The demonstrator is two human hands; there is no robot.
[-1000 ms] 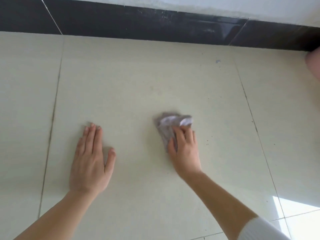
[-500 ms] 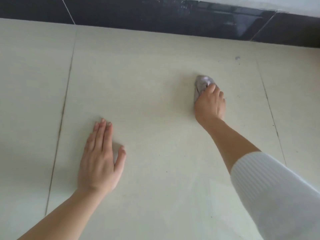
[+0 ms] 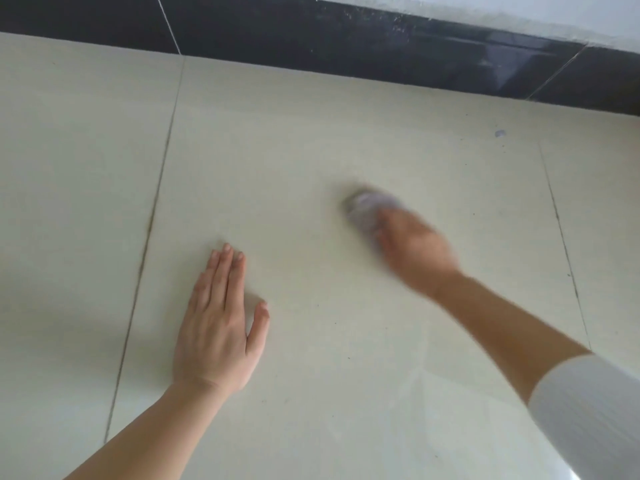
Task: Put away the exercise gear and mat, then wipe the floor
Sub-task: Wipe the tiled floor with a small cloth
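A crumpled grey cloth [image 3: 362,209] lies pressed on the cream tiled floor [image 3: 294,150], right of centre. My right hand [image 3: 414,249] covers its near part and holds it down; both are blurred by motion. My left hand [image 3: 218,327] rests flat on the same tile, palm down, fingers together and thumb out, holding nothing. A white ribbed sleeve [image 3: 592,410] covers my right upper arm at the lower right.
A black glossy skirting [image 3: 346,36] runs along the far edge of the floor under a white wall. Dark grout lines [image 3: 152,220] run left of my left hand and right of my right arm. A small grey spot [image 3: 499,134] marks the floor near the skirting.
My right hand pushed the cloth away toward the skirting, then drew it back nearer and to the left. My left hand has stayed flat in place.
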